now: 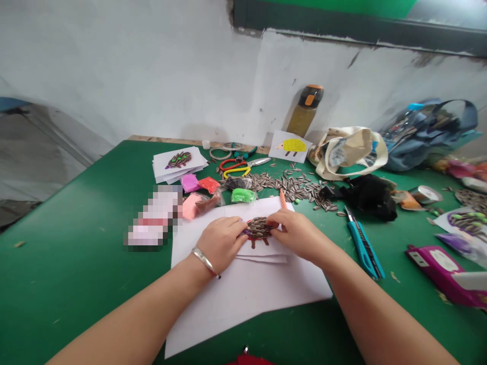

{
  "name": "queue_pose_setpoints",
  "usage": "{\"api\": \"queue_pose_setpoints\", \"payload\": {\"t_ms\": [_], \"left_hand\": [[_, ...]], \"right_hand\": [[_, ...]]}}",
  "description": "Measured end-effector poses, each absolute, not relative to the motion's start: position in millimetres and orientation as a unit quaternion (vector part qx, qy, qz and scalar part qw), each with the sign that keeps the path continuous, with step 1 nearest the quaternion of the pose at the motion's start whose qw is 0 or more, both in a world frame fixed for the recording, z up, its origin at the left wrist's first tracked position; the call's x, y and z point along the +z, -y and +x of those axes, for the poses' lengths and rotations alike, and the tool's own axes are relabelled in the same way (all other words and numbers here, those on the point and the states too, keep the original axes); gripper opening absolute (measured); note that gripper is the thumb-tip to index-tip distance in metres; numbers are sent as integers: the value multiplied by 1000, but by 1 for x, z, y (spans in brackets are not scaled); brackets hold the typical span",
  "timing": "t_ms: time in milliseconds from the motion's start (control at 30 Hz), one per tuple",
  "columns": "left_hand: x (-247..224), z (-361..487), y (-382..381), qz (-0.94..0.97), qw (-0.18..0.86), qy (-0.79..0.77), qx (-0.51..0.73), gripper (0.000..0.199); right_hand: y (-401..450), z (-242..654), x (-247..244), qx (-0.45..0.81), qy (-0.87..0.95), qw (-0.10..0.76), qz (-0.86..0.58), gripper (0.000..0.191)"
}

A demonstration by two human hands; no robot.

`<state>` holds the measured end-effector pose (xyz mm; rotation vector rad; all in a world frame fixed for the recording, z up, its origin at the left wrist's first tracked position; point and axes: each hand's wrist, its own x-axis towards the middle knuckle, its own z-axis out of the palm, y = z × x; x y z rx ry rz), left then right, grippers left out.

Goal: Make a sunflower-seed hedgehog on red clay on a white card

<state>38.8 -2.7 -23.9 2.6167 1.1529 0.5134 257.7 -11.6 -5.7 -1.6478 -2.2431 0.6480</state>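
Green tabletop [76,263] is holding a sheet of white paper [243,304] at lower centre, where a left hand [222,243] and a right hand [299,233] are pinching a sunflower-seed hedgehog [258,228] from either side between their fingertips [271,219]. Its seeds are looking light and brittle, probably sitting on soft clay, so its outer edges seem the safest hold.

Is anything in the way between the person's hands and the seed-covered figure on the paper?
Nothing visible stands between them: the left hand and right hand are both already touching the sunflower-seed figure, which lies on white paper.
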Motion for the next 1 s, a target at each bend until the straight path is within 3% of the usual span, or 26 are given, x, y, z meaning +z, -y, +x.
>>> {"api": "queue_pose_setpoints", "payload": {"t_ms": [400, 667, 1000], "left_hand": [[-22, 40, 3, 896, 121, -397, 160, 14], [-23, 39, 3, 895, 119, -397, 165, 14], [-24, 39, 2, 897, 114, -390, 172, 14]], "right_hand": [[8, 257, -13, 211, 804, 124, -541, 17], [10, 262, -11, 187, 808, 121, -546, 7], [8, 260, -12, 183, 810, 111, -547, 16]]}}
